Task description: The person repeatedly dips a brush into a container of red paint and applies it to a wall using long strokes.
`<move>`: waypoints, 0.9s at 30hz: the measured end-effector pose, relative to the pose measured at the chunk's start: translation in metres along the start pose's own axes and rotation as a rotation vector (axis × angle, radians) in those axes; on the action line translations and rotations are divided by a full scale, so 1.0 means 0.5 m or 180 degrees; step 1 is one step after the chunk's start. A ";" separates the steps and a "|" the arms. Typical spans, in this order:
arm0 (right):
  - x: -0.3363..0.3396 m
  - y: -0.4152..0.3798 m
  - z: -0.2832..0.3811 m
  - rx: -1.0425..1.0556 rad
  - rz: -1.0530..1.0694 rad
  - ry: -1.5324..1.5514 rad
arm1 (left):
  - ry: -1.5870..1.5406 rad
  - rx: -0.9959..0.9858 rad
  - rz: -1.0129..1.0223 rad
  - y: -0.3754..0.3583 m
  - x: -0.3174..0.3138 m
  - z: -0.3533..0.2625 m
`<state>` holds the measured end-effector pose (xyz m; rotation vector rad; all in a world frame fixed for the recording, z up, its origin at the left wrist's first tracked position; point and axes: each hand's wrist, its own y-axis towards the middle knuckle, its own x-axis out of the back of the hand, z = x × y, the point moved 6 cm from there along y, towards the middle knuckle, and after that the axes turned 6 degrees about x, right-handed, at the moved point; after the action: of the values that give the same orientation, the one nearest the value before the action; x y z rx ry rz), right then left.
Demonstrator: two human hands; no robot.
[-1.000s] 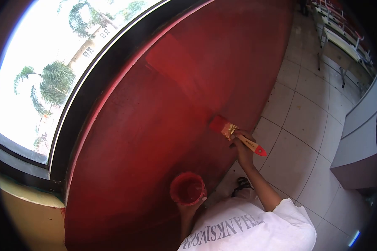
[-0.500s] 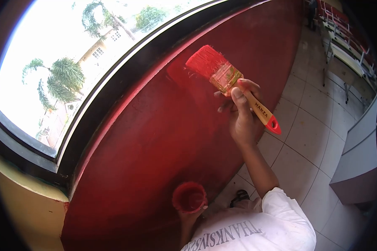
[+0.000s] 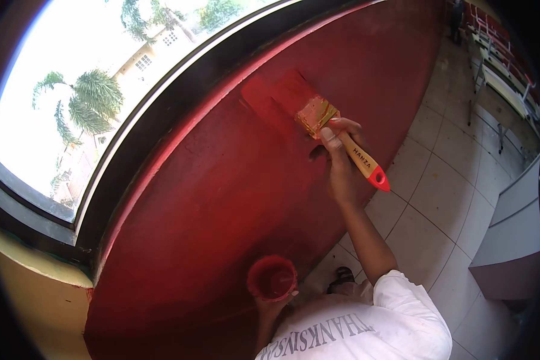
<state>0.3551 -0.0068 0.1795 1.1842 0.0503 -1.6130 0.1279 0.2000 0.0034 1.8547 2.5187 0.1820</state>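
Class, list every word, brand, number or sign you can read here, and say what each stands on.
"HANZA": on the paintbrush handle.
"THANKSINS": upside down in this view, on the white shirt; the letters after it are unclear.
No other lettering or numbers can be made out.

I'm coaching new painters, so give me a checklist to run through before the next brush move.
1. Brush secure in the right hand's grip: ok, held by the handle.
2. Bristles facing the red wall: ok.
3. Cup supported: ok, in the left hand.
4. Enough paint left in the cup: cannot tell; the inside is red, depth unclear.
5. Brush clear of the black window frame: ok.
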 end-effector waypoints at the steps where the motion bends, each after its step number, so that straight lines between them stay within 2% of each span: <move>1: 0.009 -0.009 -0.004 -0.0080 -0.0014 -0.0053 | 0.0020 -0.0012 -0.0002 0.003 -0.006 -0.013; 7: 0.101 -0.086 -0.060 -0.0688 0.0016 -0.0506 | -0.0128 0.0218 0.0060 -0.007 0.005 0.032; 11: 0.163 -0.138 -0.087 -0.0853 -0.0135 -0.0520 | 0.0373 -0.0315 0.0137 0.009 -0.017 -0.025; 14: 0.209 -0.180 -0.115 -0.0932 -0.0118 -0.0714 | 0.0198 0.0032 0.0157 0.008 -0.018 -0.008; 21: 0.295 -0.252 -0.168 -0.1303 -0.0220 -0.0977 | 0.0401 -0.0096 0.0148 0.025 -0.034 -0.039; 27: 0.334 -0.280 -0.110 -0.1259 -0.0369 -0.1298 | 0.0285 -0.0121 0.0176 0.013 -0.024 -0.026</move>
<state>0.2988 -0.0363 -0.0362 0.5483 0.1696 -1.8164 0.1367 0.1894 0.0161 1.9458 2.5025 0.3184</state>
